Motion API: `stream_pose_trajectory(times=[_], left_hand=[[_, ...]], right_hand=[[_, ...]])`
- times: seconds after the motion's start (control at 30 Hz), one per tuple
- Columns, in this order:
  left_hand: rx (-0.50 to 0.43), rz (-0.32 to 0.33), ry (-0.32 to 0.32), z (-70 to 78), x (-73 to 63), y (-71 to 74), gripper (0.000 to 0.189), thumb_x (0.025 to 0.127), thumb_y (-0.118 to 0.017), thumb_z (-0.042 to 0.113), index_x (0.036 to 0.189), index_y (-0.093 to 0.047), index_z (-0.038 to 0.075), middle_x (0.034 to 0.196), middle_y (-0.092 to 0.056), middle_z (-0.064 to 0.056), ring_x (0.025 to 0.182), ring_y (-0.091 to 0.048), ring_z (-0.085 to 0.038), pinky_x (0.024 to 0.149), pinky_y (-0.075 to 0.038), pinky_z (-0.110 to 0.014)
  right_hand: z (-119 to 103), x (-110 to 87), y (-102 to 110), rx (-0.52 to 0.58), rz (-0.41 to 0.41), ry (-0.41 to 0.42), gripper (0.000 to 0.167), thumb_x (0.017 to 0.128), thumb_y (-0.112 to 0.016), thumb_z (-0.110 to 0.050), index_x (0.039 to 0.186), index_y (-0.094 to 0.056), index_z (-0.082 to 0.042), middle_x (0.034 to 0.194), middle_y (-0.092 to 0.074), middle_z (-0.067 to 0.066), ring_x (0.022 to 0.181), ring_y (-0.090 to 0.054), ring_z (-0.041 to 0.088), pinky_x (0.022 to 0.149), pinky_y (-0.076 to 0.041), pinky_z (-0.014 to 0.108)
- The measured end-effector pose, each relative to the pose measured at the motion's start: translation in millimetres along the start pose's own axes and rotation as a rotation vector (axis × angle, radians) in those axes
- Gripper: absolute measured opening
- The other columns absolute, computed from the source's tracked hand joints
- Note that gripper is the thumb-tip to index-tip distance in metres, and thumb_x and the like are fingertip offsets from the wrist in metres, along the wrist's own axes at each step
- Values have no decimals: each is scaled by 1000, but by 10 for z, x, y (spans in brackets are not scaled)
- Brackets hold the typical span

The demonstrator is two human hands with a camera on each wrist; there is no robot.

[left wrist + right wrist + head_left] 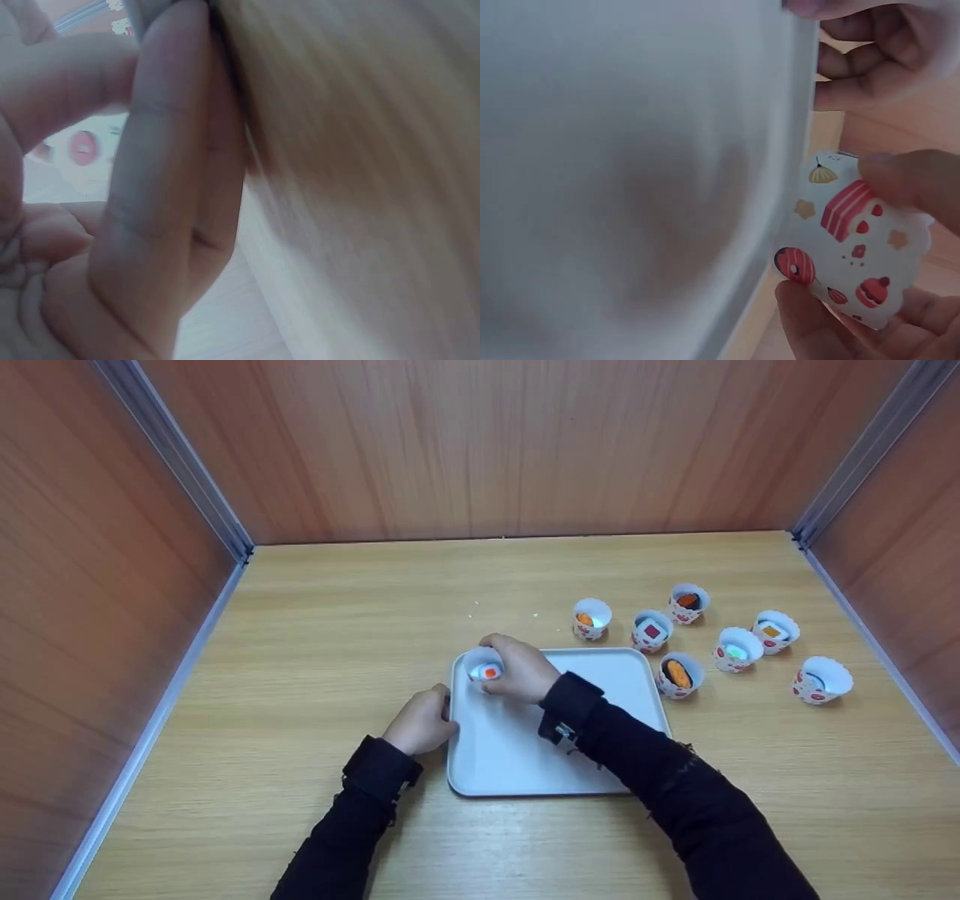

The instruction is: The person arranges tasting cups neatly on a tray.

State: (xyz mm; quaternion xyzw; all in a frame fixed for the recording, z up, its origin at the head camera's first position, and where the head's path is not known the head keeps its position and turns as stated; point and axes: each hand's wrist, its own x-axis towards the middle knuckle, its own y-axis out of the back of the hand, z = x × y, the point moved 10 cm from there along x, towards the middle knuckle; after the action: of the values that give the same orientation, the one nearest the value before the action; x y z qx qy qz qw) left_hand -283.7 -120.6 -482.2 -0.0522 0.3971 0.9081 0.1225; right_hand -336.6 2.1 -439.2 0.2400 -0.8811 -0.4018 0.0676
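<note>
Cup [855, 240] at the tray's [525, 769] upper-left corner, at risk of tipping.
Mid-frame, the right hand [523, 671] pinches the cup's side; squeezing too hard could buckle the wall and spill the piece [490, 672] inside. The left hand [420, 722] pinches the tray's left rim, so a tug there might jolt the neighbouring cup [673, 691] near its right edge.

The tray [510, 757] looks smooth plastic, the cup [859, 244] matt paper, the tabletop [337, 622] wood-grained, the sleeves [675, 787] matt cloth.
</note>
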Motion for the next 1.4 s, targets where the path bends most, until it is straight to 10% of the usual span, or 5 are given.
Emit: stream_pose_trajectory(times=[0.9, 1.4], left_hand=[[-3, -5, 14, -11, 3, -9, 26, 79, -63, -2, 104, -57, -3, 75, -52, -3, 63, -50, -17, 54, -40, -25], [-6, -19, 50, -33, 5, -5, 28, 81, -64, -1, 108, -57, -3, 77, -54, -6, 64, -51, -18, 54, -41, -26]], right_hand=[[127, 48, -88, -26, -28, -2, 83, 80, -77, -16, 150, -34, -8, 132, -52, 18, 112, -55, 29, 97, -46, 41], [379, -579, 688, -5, 114, 23, 95, 79, -78, -44, 154, -26, -21, 156, -32, 12, 140, -37, 33, 111, -36, 55]])
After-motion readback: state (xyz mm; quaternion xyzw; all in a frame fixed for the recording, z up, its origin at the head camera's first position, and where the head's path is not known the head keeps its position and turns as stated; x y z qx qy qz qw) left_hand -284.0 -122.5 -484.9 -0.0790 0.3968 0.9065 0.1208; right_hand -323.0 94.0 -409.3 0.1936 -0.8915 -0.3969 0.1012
